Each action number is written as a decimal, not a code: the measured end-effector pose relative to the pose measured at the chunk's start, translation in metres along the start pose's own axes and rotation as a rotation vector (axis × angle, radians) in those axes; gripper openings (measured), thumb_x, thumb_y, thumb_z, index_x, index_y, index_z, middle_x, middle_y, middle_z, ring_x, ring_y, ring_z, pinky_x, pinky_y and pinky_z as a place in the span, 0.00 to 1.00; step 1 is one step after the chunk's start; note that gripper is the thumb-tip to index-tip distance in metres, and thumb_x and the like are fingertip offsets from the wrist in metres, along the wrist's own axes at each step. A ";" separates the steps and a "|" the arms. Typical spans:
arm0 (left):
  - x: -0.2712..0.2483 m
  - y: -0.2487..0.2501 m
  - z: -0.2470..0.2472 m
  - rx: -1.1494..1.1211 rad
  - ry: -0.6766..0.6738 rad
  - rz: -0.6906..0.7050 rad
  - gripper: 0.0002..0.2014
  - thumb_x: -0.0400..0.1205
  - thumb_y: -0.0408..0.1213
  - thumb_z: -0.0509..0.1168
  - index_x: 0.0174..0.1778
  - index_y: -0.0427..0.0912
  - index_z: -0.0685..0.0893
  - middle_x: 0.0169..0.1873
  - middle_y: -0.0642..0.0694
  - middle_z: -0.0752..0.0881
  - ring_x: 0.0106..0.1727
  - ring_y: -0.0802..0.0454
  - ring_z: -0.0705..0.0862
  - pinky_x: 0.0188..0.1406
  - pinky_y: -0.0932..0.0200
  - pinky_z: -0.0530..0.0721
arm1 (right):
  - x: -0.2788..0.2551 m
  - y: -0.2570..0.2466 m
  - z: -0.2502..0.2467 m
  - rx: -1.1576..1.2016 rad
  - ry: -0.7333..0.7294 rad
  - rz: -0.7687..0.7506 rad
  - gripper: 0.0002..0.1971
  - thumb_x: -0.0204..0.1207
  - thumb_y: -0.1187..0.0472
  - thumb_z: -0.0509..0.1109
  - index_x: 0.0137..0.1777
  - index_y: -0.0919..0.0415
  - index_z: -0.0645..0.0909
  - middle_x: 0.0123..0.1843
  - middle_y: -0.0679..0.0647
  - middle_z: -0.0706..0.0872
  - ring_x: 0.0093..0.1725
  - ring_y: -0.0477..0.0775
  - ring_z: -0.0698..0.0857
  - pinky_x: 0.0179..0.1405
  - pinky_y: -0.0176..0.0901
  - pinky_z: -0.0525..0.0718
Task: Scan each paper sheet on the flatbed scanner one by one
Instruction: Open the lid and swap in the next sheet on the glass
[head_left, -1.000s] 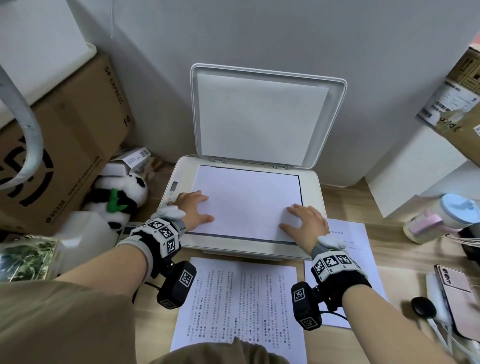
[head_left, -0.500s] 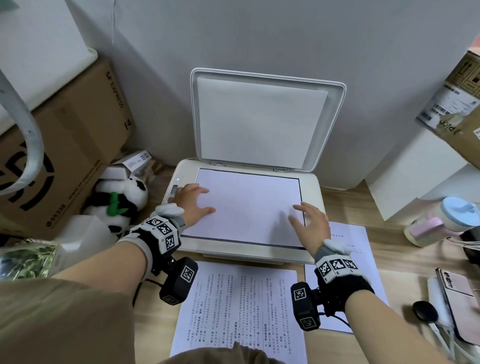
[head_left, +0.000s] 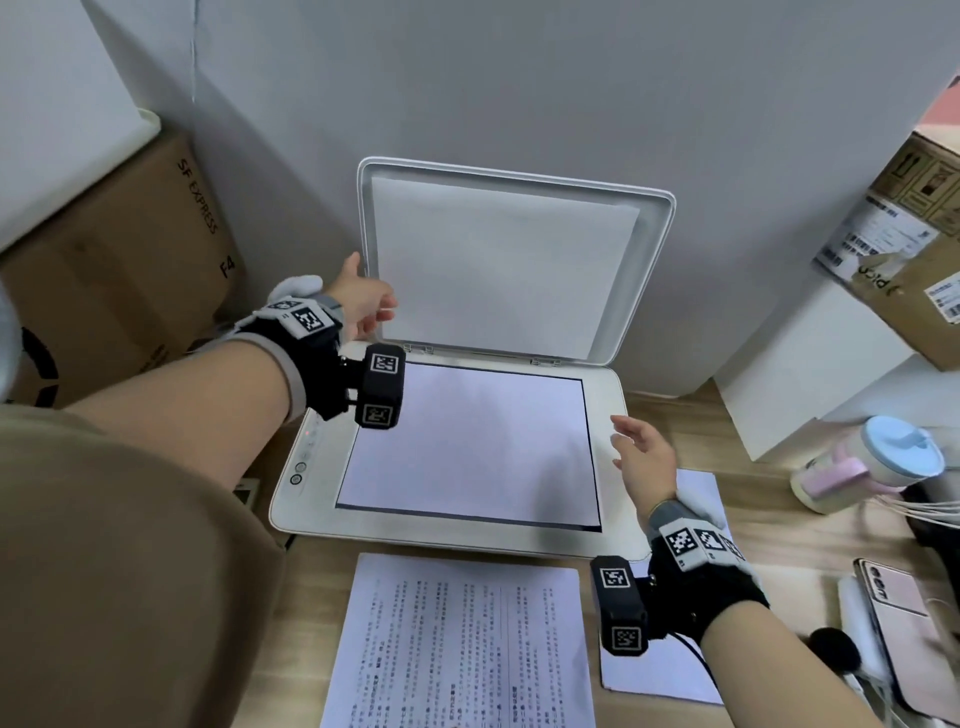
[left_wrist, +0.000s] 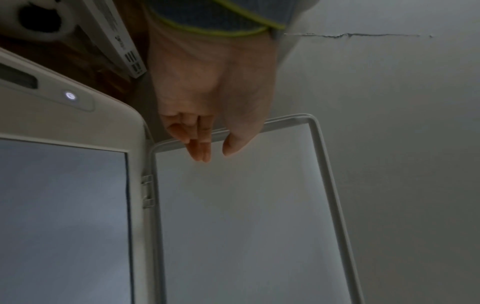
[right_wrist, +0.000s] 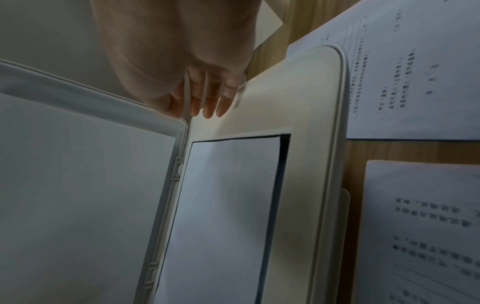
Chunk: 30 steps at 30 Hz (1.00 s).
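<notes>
On a wooden desk (head_left: 675, 431) against a grey wall (head_left: 519, 78), the paper sheet (head_left: 467, 441) lay on the open scanner (head_left: 605, 467); left hand (head_left: 361, 304) released at the lid's (head_left: 644, 270) left edge, right hand (head_left: 647, 460) relaxed, hovering right.
</notes>
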<state>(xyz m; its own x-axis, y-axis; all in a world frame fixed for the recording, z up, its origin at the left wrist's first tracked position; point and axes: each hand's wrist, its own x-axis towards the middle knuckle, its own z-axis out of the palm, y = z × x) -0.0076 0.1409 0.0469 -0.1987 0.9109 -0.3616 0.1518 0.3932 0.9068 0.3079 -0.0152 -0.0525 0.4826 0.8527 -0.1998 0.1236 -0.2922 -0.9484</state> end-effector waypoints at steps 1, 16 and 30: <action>0.000 0.004 0.001 -0.037 -0.019 -0.007 0.36 0.83 0.28 0.56 0.82 0.54 0.47 0.37 0.44 0.81 0.31 0.53 0.79 0.23 0.65 0.68 | 0.001 0.001 -0.001 0.001 0.003 0.008 0.13 0.78 0.71 0.62 0.53 0.52 0.81 0.55 0.47 0.83 0.51 0.47 0.79 0.65 0.52 0.78; -0.040 -0.052 -0.039 -0.259 0.072 -0.034 0.23 0.86 0.39 0.48 0.28 0.46 0.80 0.13 0.51 0.81 0.11 0.63 0.76 0.17 0.71 0.67 | -0.007 -0.015 -0.024 0.391 0.099 0.066 0.14 0.85 0.57 0.53 0.52 0.62 0.79 0.29 0.48 0.88 0.24 0.42 0.83 0.31 0.36 0.76; -0.092 -0.121 -0.037 0.296 0.075 -0.055 0.06 0.80 0.24 0.61 0.44 0.35 0.83 0.47 0.36 0.81 0.51 0.45 0.79 0.47 0.57 0.75 | -0.036 0.007 -0.037 0.018 0.130 0.201 0.13 0.74 0.59 0.72 0.57 0.63 0.86 0.47 0.56 0.85 0.47 0.57 0.81 0.55 0.44 0.80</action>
<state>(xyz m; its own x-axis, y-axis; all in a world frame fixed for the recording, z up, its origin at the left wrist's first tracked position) -0.0433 0.0050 -0.0217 -0.2841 0.8796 -0.3815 0.4117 0.4713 0.7800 0.3234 -0.0636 -0.0432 0.6037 0.7151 -0.3524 -0.0009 -0.4414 -0.8973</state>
